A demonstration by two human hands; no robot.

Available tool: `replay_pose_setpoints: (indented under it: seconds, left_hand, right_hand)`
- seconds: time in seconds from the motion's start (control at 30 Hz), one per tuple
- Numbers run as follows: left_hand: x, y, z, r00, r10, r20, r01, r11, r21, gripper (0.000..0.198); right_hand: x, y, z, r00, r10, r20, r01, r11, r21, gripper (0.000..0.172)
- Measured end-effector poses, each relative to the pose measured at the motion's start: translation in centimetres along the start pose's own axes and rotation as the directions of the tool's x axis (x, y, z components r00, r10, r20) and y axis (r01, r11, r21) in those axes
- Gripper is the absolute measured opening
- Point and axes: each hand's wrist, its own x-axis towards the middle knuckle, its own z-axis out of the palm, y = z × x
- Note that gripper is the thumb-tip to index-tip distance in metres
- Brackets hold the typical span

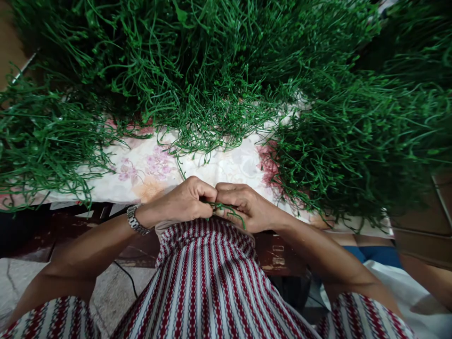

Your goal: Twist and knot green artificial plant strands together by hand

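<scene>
My left hand (192,200), with a metal watch (137,220) at the wrist, pinches a thin green stem (231,210) close to my body. Against it, fingertips meeting, my right hand (247,207) is closed on the same piece. Short curled green ends stick out between the fingers; the exact spot they grip is partly hidden. Just beyond my hands lies the flower-printed cloth (212,165) on the table. A large heap of similar thin, branching green stems (197,70) covers its far part.
More green stems are piled at the left (45,146) and the right (360,155), hanging over the table's near edge. Another person's leg (427,278) shows at the lower right. A dark cable (127,278) runs below the table.
</scene>
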Motion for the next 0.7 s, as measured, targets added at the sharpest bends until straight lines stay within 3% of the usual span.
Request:
replay_pose_setpoints:
  seconds: [0.47,0.6,0.7]
  left_hand:
    - [-0.5,0.1,-0.4,0.992,-0.063,0.108,0.081,0.982,-0.171,0.017]
    - [-1.1,-0.6,-1.8,0.995,-0.069,-0.074,0.04,0.939,-0.343,0.011]
    - [-1.1,-0.9,-2.3,0.973,-0.087,-0.213,-0.019,0.893,-0.449,0.004]
  right_hand:
    - [-0.5,-1.2,-0.1,0.995,0.091,0.038,-0.098,0.969,0.227,0.023]
    - [-1.2,-1.3,-1.1,0.996,0.08,0.035,-0.086,0.963,0.256,0.025]
    - [-1.3,-0.2,-1.7,0.961,0.166,-0.22,-0.118,0.97,0.215,0.027]
